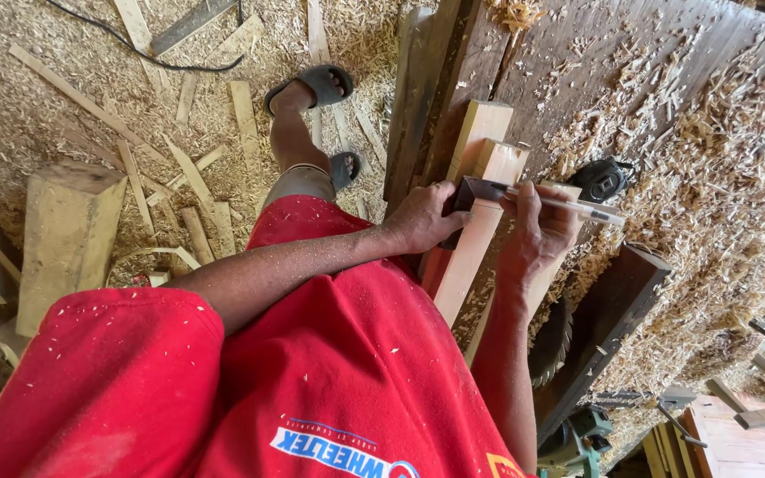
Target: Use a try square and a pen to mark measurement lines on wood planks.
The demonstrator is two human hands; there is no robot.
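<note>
**Square and pen held on a pale timber length**

Head view: the left hand (425,219) lay curled over a dark try square (475,193), its fingers clenched around the stock and pressing it against the pale wooden length (474,241). That length ran across the dark workbench (630,80) from about one o'clock down toward seven. At three o'clock of the square, the right hand (537,232) gripped a slim pen (568,207), fingers closed round it; whether the tip touched the wood could not quite be made out. A tape measure (601,180) sat just beyond the pen, at two o'clock. Shavings (737,177) covered the bench's right side.
</note>
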